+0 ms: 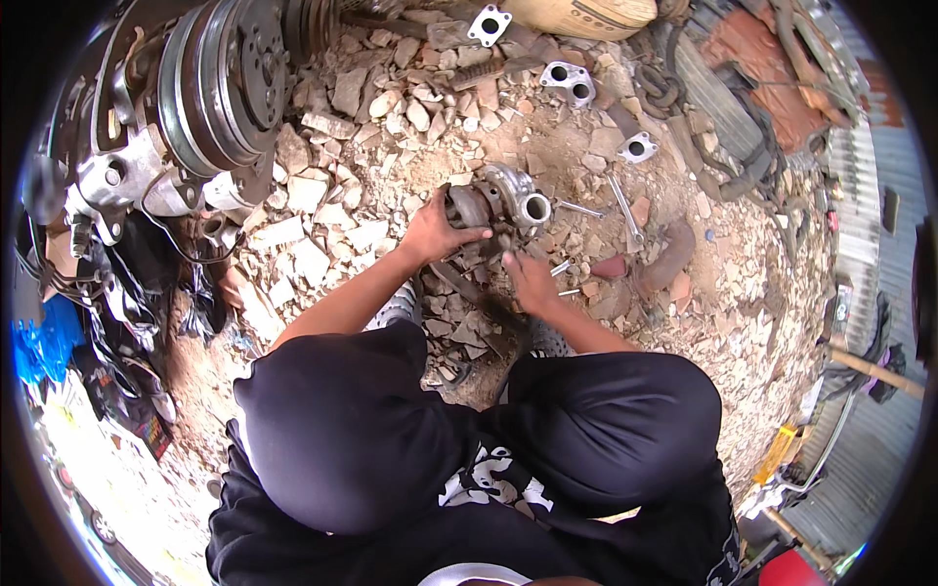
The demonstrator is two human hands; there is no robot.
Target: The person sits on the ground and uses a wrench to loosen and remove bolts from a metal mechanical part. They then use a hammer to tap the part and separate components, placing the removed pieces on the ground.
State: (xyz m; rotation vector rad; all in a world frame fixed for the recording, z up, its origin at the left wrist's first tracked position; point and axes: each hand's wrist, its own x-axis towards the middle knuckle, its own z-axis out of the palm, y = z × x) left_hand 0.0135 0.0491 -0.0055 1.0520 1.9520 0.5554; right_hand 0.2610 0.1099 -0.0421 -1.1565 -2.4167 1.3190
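A turbocharger (pixel 491 202) with a dark rusty housing and a bright silver round outlet rests on the rubble in front of my knees. My left hand (pixel 433 232) is closed around its dark left side, the thumb lying across the near face. Just below the housing is my right hand (pixel 531 281), its fingers bent together; whatever they hold, if anything, is too small and blurred to name. Right of the turbocharger lie a small wrench (pixel 580 209) and a longer wrench (pixel 626 211). Short metal pieces (pixel 560 269) show beside my right hand.
Flat metal gaskets (pixel 637 147) lie beyond, one a two-holed gasket (pixel 568 83). An engine with a large pulley (pixel 217 83) stands at the far left. A curved rusty pipe (pixel 669 256) sits to the right. Broken stones (pixel 322 195) cover the ground. Corrugated sheeting (pixel 874 254) borders the right.
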